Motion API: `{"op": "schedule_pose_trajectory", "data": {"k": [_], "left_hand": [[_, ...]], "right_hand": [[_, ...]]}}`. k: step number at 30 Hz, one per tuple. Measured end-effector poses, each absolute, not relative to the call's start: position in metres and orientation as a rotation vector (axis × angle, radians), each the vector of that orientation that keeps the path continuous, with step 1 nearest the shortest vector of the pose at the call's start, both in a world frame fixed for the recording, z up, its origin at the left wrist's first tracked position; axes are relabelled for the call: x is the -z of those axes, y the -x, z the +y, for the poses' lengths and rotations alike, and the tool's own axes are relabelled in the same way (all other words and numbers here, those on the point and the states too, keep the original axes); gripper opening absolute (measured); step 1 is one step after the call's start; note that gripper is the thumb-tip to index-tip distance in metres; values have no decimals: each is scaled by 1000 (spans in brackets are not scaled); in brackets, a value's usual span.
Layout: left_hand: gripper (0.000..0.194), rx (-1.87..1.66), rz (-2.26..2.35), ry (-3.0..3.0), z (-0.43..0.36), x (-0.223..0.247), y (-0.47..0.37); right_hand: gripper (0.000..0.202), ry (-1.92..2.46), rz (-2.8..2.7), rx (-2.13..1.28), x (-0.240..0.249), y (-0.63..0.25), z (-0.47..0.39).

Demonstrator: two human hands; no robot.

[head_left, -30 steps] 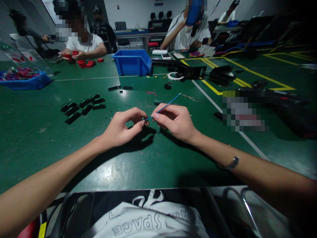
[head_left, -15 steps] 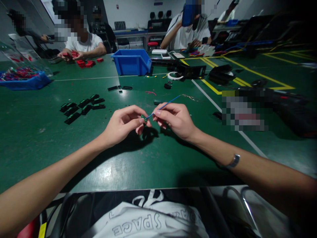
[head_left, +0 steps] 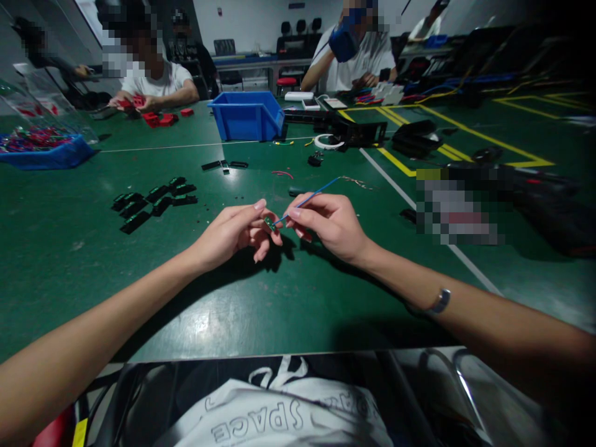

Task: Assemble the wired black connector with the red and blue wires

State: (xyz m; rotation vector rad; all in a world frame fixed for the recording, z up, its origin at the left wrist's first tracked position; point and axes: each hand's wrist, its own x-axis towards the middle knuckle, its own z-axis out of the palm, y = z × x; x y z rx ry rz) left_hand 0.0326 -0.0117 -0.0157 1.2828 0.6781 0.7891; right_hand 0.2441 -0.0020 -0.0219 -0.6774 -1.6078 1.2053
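Chairs (head_left: 225, 47) stand beyond the shiny green table (head_left: 223, 320) below the blue wire (head_left: 321, 189)

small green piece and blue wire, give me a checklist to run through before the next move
1. Blue wire pinched in the right hand: ok
2. Small green piece at the left hand's fingers: ok
3. Left thumb pressed on the piece: not ok, it is raised off
4. Wire's near end fixed to the piece: cannot tell, too small
5. Wire's far end free of the thin strands: cannot tell, they meet in view
6. Black parts at left apart from both hands: ok
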Motion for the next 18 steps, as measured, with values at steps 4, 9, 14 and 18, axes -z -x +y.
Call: {"op": "schedule_pose_trajectory", "data": {"k": [4,9,14,18], "left_hand": [[51,-628,655,-1197,-12,15,-33],[44,-633,639,-1135,-14,14,-34],[39,-681,625,-1100,-15,13,-35],[37,-681,588,-1090,-17,11,-37]], "right_hand": [[24,675,-1598,-1201,22,-244,-2],[23,702,-1580,-1207,22,-245,-2],[20,694,-1456,-1339,26,-244,2],[18,704,-1349,-1485,26,-242,3]]}}
